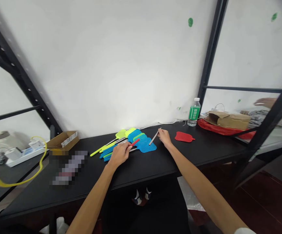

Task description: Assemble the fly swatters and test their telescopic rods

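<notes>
My left hand (pixel 119 155) is closed on a red stick-like handle (pixel 135 142), whose end points up and to the right. In the closed fingers of my right hand (pixel 164 137) is a thin greyish rod (pixel 153 138), tilted down to the left. Behind and beside my left hand lies a pile of fly swatters with blue, green and yellow heads; the topmost blue fly swatter (pixel 147 146) shows its mesh under the rod. To the right of my right hand a red swatter head (pixel 184 136) lies flat, apart from any handle.
On the black table (pixel 141 175), a water bottle (pixel 194 112) stands back right near a torn cardboard box (pixel 228 119) on red plastic. At left are an open small box (pixel 63 142), a power strip (pixel 25 156) and a yellow cable (pixel 42 159). Another person's hand (pixel 267 102) shows far right.
</notes>
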The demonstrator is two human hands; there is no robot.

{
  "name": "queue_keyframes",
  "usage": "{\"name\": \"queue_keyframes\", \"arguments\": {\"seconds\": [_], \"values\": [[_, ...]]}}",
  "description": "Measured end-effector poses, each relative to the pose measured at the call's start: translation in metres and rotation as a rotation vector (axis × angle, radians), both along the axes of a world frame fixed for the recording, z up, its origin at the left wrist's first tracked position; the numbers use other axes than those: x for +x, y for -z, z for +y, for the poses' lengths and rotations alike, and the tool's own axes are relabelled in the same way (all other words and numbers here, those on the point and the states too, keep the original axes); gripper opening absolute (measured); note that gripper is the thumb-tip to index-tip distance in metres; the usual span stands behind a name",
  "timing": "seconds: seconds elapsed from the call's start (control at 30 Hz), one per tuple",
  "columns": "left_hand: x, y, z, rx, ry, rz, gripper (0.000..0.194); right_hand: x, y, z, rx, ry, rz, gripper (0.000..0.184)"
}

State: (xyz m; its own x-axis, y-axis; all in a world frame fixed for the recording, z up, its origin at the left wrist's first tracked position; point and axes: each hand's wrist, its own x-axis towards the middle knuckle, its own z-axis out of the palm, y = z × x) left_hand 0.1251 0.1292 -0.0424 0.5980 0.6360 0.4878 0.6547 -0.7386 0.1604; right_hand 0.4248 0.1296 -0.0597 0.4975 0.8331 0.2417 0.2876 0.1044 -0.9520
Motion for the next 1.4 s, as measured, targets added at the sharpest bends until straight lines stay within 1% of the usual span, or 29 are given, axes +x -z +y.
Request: {"name": "queue_keyframes", "arguments": {"seconds": [0.07,0.13,0.2,0.27,0.37,0.5,0.73,0.83,1.2,1.4], "values": [[0.000,0.001,0.000,0.004,-0.013,0.005,0.035,-0.003,0.002,0.004,0.100,-0.071,0.251,0.027],[0.000,0.001,0.000,-0.002,-0.033,0.018,0.036,-0.006,0.002,0.006,0.150,-0.128,0.438,0.022],[-0.001,0.001,0.001,-0.010,-0.047,0.023,0.036,-0.008,0.000,0.006,0.158,-0.153,0.540,0.021],[-0.001,0.001,0.001,-0.012,-0.054,0.020,0.036,-0.008,-0.003,0.005,0.156,-0.158,0.586,0.022],[-0.002,0.002,0.002,-0.012,-0.057,0.013,0.036,-0.009,-0.005,0.003,0.156,-0.167,0.600,0.023],[-0.002,0.002,0.002,-0.012,-0.051,0.008,0.035,-0.011,-0.005,0.002,0.141,-0.193,0.570,0.022],[-0.003,-0.002,-0.003,-0.010,-0.003,-0.008,0.035,-0.013,-0.002,0.004,0.135,-0.201,0.557,0.021],[-0.003,-0.004,-0.004,-0.019,-0.003,-0.020,0.035,-0.013,-0.002,0.004,0.142,-0.212,0.568,0.021],[-0.004,-0.002,-0.001,-0.010,-0.004,-0.051,0.031,-0.013,-0.002,0.004,0.118,-0.228,0.581,0.020],[-0.004,-0.002,-0.001,-0.001,0.006,-0.072,0.032,-0.013,-0.001,0.004,0.132,-0.242,0.575,0.021]]}}
